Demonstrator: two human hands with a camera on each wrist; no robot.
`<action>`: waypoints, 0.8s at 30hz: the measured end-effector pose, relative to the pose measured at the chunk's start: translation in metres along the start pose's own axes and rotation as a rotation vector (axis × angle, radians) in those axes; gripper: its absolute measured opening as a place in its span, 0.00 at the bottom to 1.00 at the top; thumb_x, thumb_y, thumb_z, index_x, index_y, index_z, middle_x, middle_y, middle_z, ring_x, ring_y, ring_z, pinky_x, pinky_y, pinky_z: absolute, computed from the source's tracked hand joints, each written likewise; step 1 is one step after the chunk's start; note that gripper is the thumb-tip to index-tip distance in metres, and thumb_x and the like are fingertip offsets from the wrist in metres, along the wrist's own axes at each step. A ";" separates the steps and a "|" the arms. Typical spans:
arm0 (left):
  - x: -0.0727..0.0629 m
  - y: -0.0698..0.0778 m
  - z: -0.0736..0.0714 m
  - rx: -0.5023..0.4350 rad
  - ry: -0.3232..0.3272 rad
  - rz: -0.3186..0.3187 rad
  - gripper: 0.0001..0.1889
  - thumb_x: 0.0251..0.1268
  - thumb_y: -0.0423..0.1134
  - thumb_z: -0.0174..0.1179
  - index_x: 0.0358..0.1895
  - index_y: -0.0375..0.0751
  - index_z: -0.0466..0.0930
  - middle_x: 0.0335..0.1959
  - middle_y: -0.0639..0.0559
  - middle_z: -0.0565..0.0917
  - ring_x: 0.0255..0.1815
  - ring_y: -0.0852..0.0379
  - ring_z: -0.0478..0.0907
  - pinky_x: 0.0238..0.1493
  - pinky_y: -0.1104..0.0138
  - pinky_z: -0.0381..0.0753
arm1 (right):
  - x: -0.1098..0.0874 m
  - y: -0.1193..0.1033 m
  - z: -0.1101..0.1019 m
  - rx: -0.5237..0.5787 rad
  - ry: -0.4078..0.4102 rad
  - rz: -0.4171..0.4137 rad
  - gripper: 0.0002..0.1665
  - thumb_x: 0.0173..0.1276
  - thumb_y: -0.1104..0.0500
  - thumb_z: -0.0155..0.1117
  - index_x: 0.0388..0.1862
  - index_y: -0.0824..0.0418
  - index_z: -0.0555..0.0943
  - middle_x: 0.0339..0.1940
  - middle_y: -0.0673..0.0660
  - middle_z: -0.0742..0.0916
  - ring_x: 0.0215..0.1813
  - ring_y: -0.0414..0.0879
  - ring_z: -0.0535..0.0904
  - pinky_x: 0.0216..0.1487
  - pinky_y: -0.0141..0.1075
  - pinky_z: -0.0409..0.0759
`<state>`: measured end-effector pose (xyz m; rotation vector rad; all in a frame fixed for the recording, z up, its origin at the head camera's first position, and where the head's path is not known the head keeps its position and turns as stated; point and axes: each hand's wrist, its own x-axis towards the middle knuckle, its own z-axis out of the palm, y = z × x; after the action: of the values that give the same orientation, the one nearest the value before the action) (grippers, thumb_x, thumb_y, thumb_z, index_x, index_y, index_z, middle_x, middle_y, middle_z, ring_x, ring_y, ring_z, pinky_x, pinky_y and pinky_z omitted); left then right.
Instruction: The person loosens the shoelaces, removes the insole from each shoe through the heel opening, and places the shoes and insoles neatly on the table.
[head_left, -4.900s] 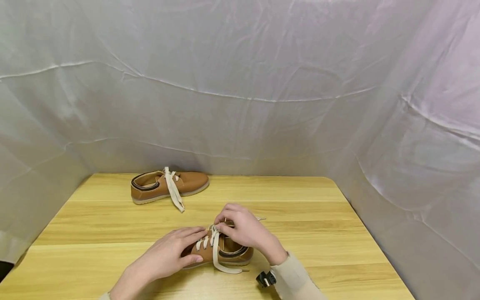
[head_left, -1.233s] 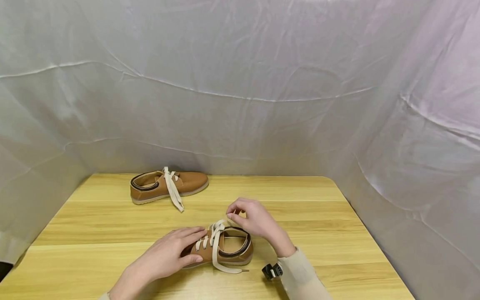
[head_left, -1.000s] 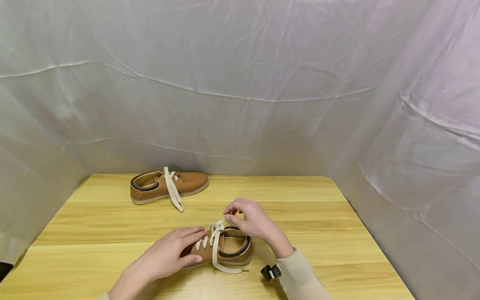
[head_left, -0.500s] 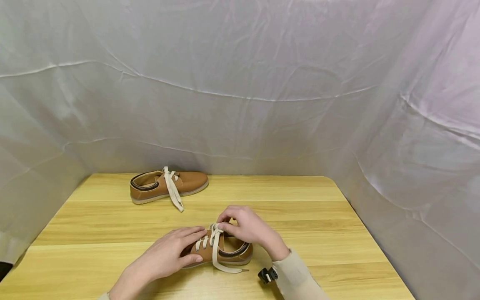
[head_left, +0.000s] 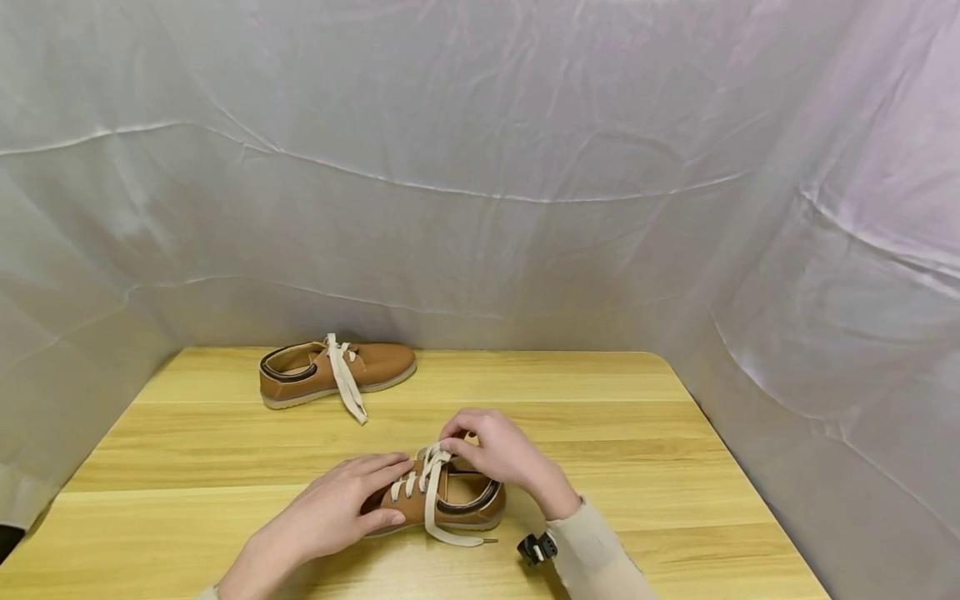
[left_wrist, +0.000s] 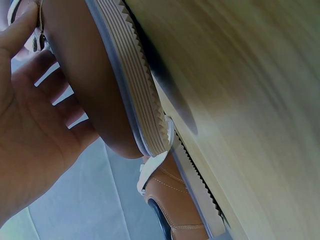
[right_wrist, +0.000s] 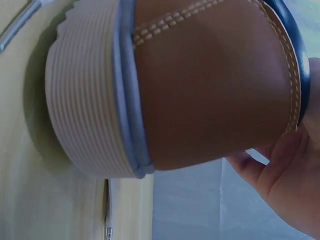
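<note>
A brown leather shoe lies near the front of the table, its toe to the left and its heel to the right. My left hand holds it over the forefoot, thumb on the near side and fingers across the top. At the tongue, my right hand pinches the cream shoelace between thumb and index finger, beside the knot. One lace end hangs down the near side onto the table. The left wrist view shows the toe close up; the heel fills the right wrist view, hiding the right fingertips.
A matching brown shoe stands at the back left of the wooden table, its laces draped toward the front. Grey cloth hangs behind and at both sides. A small black device sits at the right cuff.
My right hand was raised above the far side of the shoe; it came down to the knot, then lifted slightly with the lace. My left hand and the other shoe have stayed put.
</note>
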<state>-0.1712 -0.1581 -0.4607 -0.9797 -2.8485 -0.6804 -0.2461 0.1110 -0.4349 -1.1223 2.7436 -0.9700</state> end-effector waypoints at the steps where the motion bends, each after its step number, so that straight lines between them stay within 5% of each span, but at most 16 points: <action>1: 0.000 0.000 0.000 0.002 0.001 0.001 0.34 0.72 0.60 0.62 0.74 0.46 0.75 0.72 0.49 0.77 0.71 0.43 0.75 0.69 0.43 0.75 | 0.000 0.001 -0.001 0.005 0.015 0.001 0.06 0.78 0.56 0.65 0.45 0.53 0.88 0.42 0.45 0.89 0.47 0.36 0.84 0.56 0.42 0.85; 13: 0.000 0.000 -0.001 0.002 0.008 0.013 0.33 0.72 0.60 0.62 0.73 0.44 0.76 0.71 0.47 0.78 0.70 0.42 0.76 0.68 0.42 0.75 | 0.000 0.011 -0.009 0.018 0.143 0.003 0.06 0.77 0.58 0.66 0.44 0.57 0.88 0.42 0.49 0.89 0.46 0.42 0.85 0.52 0.48 0.86; 24: 0.000 0.000 0.000 0.006 0.009 0.005 0.34 0.72 0.60 0.62 0.73 0.45 0.76 0.71 0.48 0.78 0.71 0.43 0.75 0.69 0.43 0.74 | -0.002 0.024 -0.011 -0.022 0.183 0.112 0.05 0.76 0.59 0.67 0.43 0.57 0.89 0.41 0.49 0.89 0.43 0.42 0.84 0.46 0.38 0.85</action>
<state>-0.1712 -0.1583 -0.4612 -0.9803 -2.8370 -0.6733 -0.2628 0.1312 -0.4392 -0.9135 2.9291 -1.0803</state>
